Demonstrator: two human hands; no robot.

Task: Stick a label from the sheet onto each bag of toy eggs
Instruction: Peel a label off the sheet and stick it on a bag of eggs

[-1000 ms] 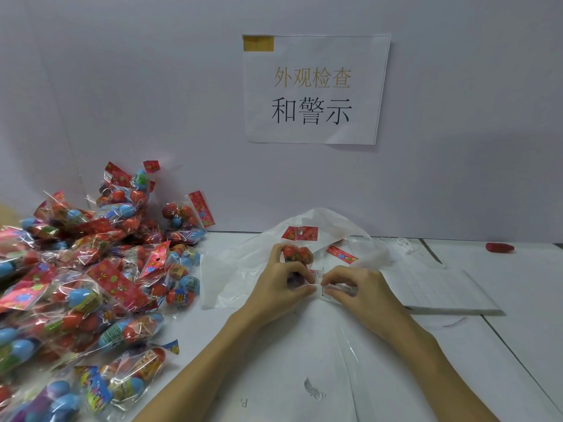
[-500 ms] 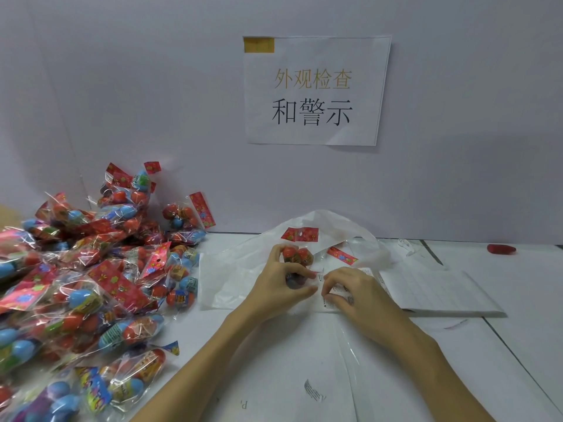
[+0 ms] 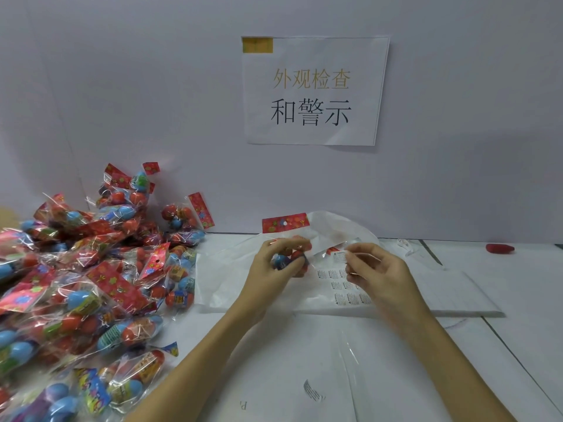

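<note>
Right now our right hand (image 3: 376, 274), just right of the frame's centre, pinches one small white label (image 3: 339, 256) between thumb and fingertips, lifted off the label sheet (image 3: 345, 289) that lies below it. Our left hand (image 3: 275, 264), at centre, is curled around one bag of toy eggs (image 3: 291, 254), held up with its red header card (image 3: 285, 223) pointing to the top of the frame. Label and bag are near each other but not yet touching.

We judge several risks from here. The label is tiny and sticky, so it could curl onto our fingertip or fold on itself before it lands. The bag's film is crinkled and bulges over the eggs, so the label may go on creased or crooked unless we flatten a patch first. A loose grip on the slippery film could let the bag twist as we press.

Counting: two hands, one held bag, one lifted label, one sheet with roughly a dozen printed labels showing beside our right hand, more hidden under it. A second red card (image 3: 332, 250) peeks out between the hands; we cannot tell what it belongs to. The pile of bags (image 3: 91, 284) filling the lower left of the frame holds dozens, too overlapped to count exactly. One white plastic bag (image 3: 335, 226) lies behind the hands, one paper sign (image 3: 313, 89) hangs at upper centre, and one small red object (image 3: 499, 248) sits at the far right.
</note>
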